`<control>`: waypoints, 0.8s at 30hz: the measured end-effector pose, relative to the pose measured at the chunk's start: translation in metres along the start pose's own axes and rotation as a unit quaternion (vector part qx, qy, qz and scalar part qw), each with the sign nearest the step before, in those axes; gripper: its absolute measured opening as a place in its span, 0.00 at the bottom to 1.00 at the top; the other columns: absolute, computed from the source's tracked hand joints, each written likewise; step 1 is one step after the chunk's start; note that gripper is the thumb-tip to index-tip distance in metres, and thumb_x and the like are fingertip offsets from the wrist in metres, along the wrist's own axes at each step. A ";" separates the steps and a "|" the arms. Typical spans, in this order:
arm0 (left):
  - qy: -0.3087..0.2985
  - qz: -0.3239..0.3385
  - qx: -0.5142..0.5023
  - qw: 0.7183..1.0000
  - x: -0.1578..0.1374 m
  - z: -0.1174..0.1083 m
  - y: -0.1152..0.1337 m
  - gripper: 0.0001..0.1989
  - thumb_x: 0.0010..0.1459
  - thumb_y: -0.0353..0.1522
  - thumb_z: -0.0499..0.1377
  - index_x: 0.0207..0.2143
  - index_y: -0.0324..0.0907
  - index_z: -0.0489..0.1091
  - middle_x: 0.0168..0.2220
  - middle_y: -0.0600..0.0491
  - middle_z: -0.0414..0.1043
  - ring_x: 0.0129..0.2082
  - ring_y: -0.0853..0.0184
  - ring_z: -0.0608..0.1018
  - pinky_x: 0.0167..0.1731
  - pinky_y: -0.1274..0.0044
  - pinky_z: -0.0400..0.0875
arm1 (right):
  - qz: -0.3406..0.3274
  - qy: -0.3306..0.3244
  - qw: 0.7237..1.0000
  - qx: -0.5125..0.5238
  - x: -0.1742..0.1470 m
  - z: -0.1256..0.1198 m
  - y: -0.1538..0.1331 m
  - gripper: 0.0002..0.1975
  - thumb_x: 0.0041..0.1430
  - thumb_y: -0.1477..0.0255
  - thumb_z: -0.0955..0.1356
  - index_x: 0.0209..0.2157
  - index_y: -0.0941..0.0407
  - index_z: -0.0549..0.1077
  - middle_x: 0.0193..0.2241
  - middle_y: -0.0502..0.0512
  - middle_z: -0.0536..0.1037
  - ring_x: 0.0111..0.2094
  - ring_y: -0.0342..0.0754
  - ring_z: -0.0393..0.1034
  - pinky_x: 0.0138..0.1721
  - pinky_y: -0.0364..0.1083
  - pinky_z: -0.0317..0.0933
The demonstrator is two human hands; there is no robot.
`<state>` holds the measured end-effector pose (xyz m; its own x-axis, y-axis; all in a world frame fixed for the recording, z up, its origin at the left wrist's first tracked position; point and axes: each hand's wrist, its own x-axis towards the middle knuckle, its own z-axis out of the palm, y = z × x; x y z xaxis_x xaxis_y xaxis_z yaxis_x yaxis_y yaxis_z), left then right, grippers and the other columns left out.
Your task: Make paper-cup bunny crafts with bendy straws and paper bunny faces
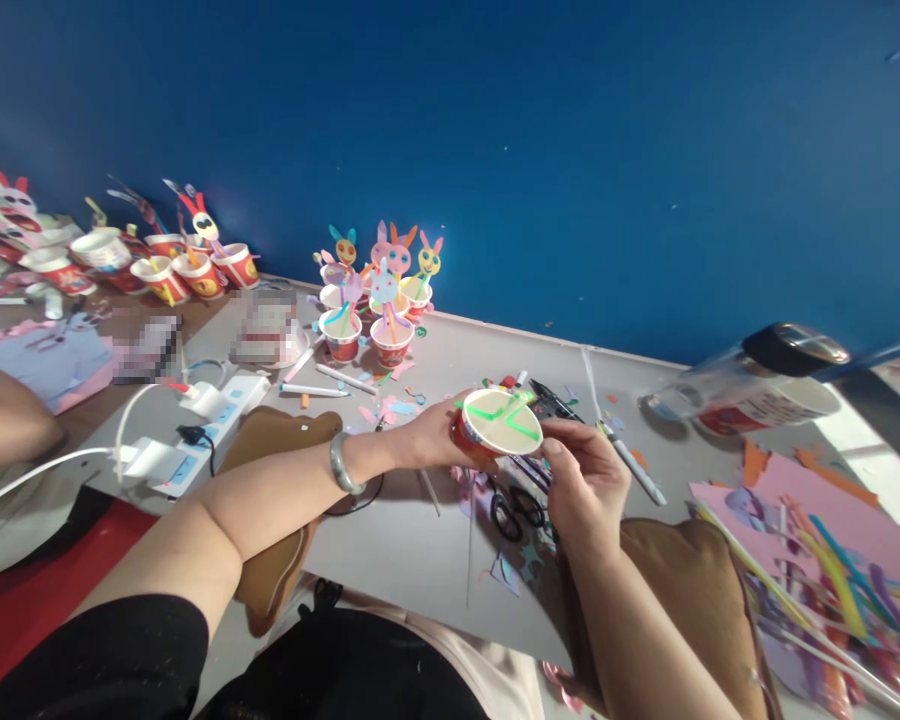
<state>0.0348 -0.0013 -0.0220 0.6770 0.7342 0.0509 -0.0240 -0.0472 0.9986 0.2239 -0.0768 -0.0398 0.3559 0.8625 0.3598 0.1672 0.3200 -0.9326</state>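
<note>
A red and white paper cup [501, 440] is held over the middle of the table, tilted so that its inside faces me. Green strips, perhaps pipe cleaners, cross its opening. My left hand [439, 432] wraps round the cup's left side. At the right rim, my right hand [586, 478] pinches the cup between thumb and fingers. Beneath the hands lie black-handled scissors [519, 512] among paper scraps. To the left of the cup, several finished cups [391, 340] with paper rabbit faces stand by the wall.
A power strip [221, 425] with plugs and white cables lies at left, near another person's arm [7, 420]. More decorated cups [202, 275] stand at the far left. A clear bottle [709, 375] is at right, above pink paper [802, 490] and coloured strips. Brown cushions [679, 590] flank me.
</note>
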 end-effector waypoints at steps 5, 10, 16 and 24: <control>-0.014 0.100 0.094 0.990 -0.003 -0.003 -0.009 0.37 0.44 0.41 0.75 0.56 0.41 0.71 0.56 0.43 0.76 0.55 0.54 0.77 0.57 0.67 0.70 | -0.137 -0.013 0.990 -0.009 0.000 0.003 -0.008 0.12 0.59 0.63 0.74 0.41 0.54 0.78 0.41 0.59 0.77 0.43 0.53 0.74 0.43 0.52 0.70; -0.034 0.136 0.130 0.982 -0.005 -0.007 -0.005 0.35 0.46 0.42 0.73 0.56 0.41 0.70 0.55 0.41 0.75 0.55 0.53 0.77 0.56 0.66 0.70 | -0.219 -0.043 0.975 -0.008 -0.002 0.004 -0.011 0.15 0.60 0.62 0.73 0.46 0.53 0.77 0.45 0.61 0.75 0.49 0.57 0.71 0.51 0.59 0.66; -0.022 0.158 0.131 0.978 -0.005 -0.007 -0.005 0.33 0.48 0.44 0.72 0.54 0.43 0.70 0.54 0.43 0.76 0.55 0.54 0.77 0.55 0.66 0.69 | -0.226 -0.022 0.974 -0.002 -0.003 0.004 -0.006 0.21 0.62 0.54 0.70 0.49 0.53 0.75 0.45 0.62 0.75 0.47 0.58 0.72 0.44 0.57 0.69; -0.030 0.107 0.196 0.974 -0.002 -0.007 -0.013 0.29 0.50 0.41 0.71 0.53 0.43 0.70 0.52 0.45 0.76 0.51 0.56 0.77 0.49 0.71 0.70 | -0.265 -0.056 0.958 -0.096 -0.003 0.003 -0.010 0.19 0.55 0.66 0.76 0.49 0.51 0.76 0.44 0.60 0.78 0.47 0.58 0.74 0.49 0.60 0.68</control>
<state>0.0285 0.0021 -0.0346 0.7300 0.6380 0.2450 0.1044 -0.4584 0.8826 0.2179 -0.0813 -0.0316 0.0757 0.6392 0.7653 0.4663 0.6557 -0.5938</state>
